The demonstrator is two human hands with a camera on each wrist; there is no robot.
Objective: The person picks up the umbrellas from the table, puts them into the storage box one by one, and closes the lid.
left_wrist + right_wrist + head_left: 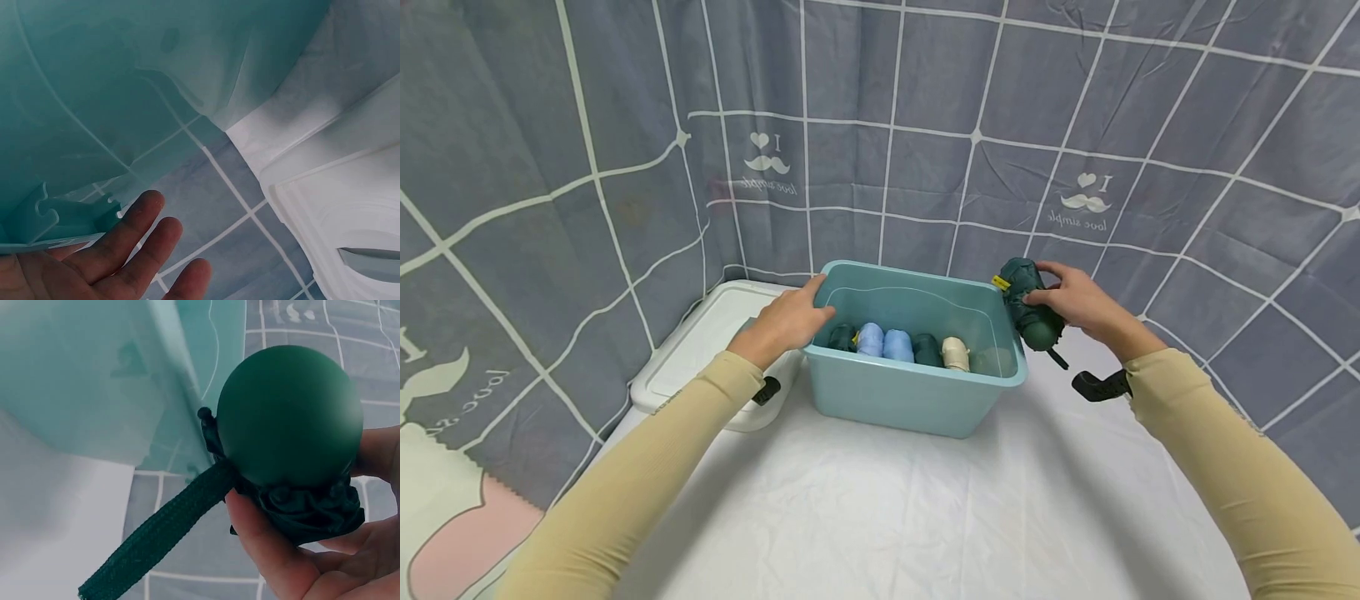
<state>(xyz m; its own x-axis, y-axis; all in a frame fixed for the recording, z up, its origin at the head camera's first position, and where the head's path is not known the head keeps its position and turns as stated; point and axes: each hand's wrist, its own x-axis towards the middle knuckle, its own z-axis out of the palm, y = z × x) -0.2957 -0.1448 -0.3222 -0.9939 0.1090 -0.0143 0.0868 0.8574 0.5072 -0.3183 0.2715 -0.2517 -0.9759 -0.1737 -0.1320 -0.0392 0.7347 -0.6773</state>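
Observation:
A compact folded umbrella in dark green, with a yellow tag, is held by my right hand just outside the bin's right rim. The right wrist view shows its rounded green handle end and a dangling wrist strap. My left hand rests on the left rim of the teal plastic bin, fingers extended; in the left wrist view the fingers lie loosely spread beside the bin's outer wall. Inside stands a row of similar bundles: dark green, light blue and cream.
A white lid lies left of the bin, partly beneath my left forearm. White cloth covers the tabletop. Grey gridded curtains hang close behind the bin and along both sides.

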